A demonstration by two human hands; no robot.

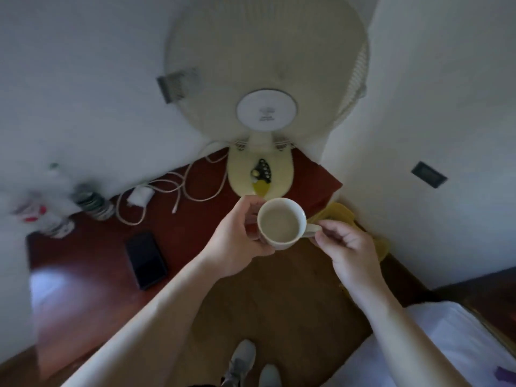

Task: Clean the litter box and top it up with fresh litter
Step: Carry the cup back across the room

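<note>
While both hands meet at the centre of the frame, the left hand [237, 236] wraps the cup [280, 223] and the right hand [344, 247] pinches its handle, pointing right. No litter box is visible, so its direction cannot be told.

Head view — looking steeply down, close over a table [83, 275].
</note>
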